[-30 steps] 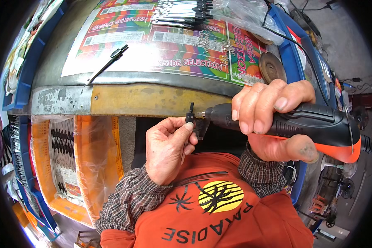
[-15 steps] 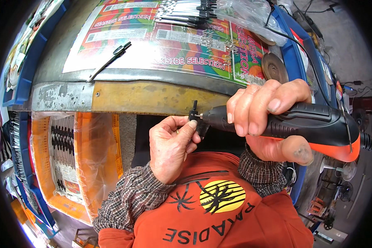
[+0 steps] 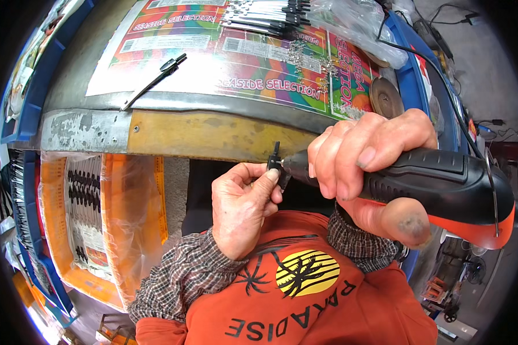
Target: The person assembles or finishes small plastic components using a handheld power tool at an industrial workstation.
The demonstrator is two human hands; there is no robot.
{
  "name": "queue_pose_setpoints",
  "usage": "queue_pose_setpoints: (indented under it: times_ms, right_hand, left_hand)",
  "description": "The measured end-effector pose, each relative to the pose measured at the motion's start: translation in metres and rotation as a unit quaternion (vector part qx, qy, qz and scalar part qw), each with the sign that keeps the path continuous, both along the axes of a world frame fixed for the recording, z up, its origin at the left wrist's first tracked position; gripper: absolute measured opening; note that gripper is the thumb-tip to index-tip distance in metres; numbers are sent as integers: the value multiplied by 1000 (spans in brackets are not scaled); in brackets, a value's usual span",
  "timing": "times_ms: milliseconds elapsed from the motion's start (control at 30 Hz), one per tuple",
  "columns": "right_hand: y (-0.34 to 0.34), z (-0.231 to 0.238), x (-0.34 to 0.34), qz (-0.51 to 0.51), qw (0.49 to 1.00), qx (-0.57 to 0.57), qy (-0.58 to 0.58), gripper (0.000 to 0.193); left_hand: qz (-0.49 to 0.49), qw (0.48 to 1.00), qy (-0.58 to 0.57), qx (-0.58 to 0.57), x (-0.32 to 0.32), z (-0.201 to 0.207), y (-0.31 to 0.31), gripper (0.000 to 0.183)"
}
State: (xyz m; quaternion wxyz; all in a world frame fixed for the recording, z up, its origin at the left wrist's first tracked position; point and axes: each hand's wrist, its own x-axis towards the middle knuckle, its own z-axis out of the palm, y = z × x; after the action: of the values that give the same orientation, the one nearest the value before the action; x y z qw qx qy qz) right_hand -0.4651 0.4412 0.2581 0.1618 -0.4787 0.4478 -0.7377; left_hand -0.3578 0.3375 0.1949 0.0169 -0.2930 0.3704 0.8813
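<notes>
My left hand (image 3: 240,204) pinches a small black plastic part (image 3: 275,156) between thumb and fingers, just off the table's front edge. A narrow stub of it points up past the fingertips. My right hand (image 3: 377,164) wraps around a black and orange electric screwdriver (image 3: 452,178), held nearly level. Its metal bit meets the side of the black part; whether a screw sits there is too small to tell. On the table at the left lies a thin rod with a black end piece (image 3: 168,66).
A colourful printed sheet (image 3: 167,43) covers the metal tabletop. On it are a pile of white rods with black ends (image 3: 262,20) and loose small screws (image 3: 305,57). A brown round disc (image 3: 387,96) lies right. An orange crate (image 3: 110,224) holds similar pieces; blue bins (image 3: 26,115) flank the table.
Both hands and the black part have shifted slightly right. The screwdriver's rear end has dipped, and its bit still touches the part.
</notes>
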Motion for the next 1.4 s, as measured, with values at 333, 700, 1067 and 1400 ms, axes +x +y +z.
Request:
queue_pose_setpoints:
  times_ms: [333,700,1067,1400]
  right_hand:
    - [-5,0,-7,2,1000,3,15,53]
    - [-4,2,0,-38,999,27,-7,60]
    - [0,4,-17,71,996,14,60,56]
    - [-1,7,-15,118,991,41,41,52]
  left_hand:
    - [14,1000,6,6,-1,2,2,11]
    - [6,1000,-2,-18,-2,2,2,11]
    - [1,1000,2,-30,-2,0,1,10]
    - [2,999,5,-36,-1,-2,1,11]
